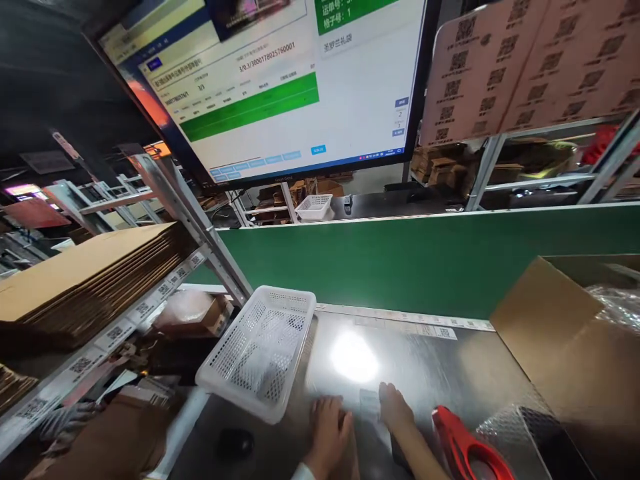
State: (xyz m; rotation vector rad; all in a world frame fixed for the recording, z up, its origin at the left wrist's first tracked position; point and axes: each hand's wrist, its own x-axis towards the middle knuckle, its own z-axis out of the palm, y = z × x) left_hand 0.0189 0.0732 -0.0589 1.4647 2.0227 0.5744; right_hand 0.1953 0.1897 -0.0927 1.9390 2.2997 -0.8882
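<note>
Currently, both hands are resting low on the metal worktable (450,373), close to the near edge. The left hand (330,427) is lying palm-down on the steel surface with its fingers loosely extended and gripping nothing. The right hand (395,407) is sitting just beside it, fingers curled slightly downward; whether they are pinching anything cannot be determined. Between the two hands, a small paper label (370,401) is lying flat on the table, with the right hand touching its right edge and the left hand just beside its left edge.

A white perforated plastic basket (260,350) is standing to the left of the hands, overhanging the left end of the table and tilting slightly. A red tape dispenser (463,447) is lying immediately to the right of the right forearm. An open cardboard box (565,353) is occupying the right end of the table, with clear plastic wrap (617,303) showing inside it.

A green conveyor wall (425,263) is running behind the table. Above it, a large monitor (280,80) is displaying a form with green bars. A stack of flattened cardboard (85,280) is sitting on the shelf at left, and sheets of printed QR codes (525,60) are hanging at upper right.
</note>
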